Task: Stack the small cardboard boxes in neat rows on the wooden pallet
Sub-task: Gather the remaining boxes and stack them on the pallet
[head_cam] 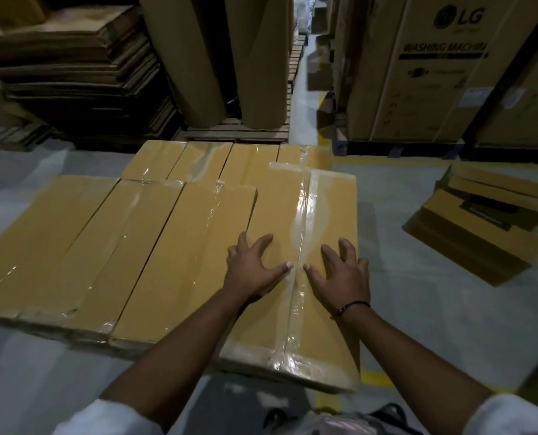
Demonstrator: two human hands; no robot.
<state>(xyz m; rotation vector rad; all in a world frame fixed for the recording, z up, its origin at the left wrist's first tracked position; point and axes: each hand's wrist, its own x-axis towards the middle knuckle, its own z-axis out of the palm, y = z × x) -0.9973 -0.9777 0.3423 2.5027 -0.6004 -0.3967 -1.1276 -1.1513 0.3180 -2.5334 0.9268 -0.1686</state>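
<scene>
A tall carton [434,73] printed "LG" and "WASHING MACHINE" stands at the upper right. Left of it, across a narrow aisle, two thick brown paper rolls [217,58] stand upright on slats. A stack of flattened cardboard sheets [73,70] fills the upper left. The grey floor [418,309] carries yellow line markings [374,379] near the lower right.

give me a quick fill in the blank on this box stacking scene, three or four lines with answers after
1. Both hands, left hand and right hand, rest flat on the tan taped cardboard box at the ____ end of the near row.
2. A dark bracelet circles the ____ wrist.
3. The big printed carton reads LG washing ____.
4. Loose brown boxes lie on the grey ____.

Answers: right; right; machine; floor
</scene>
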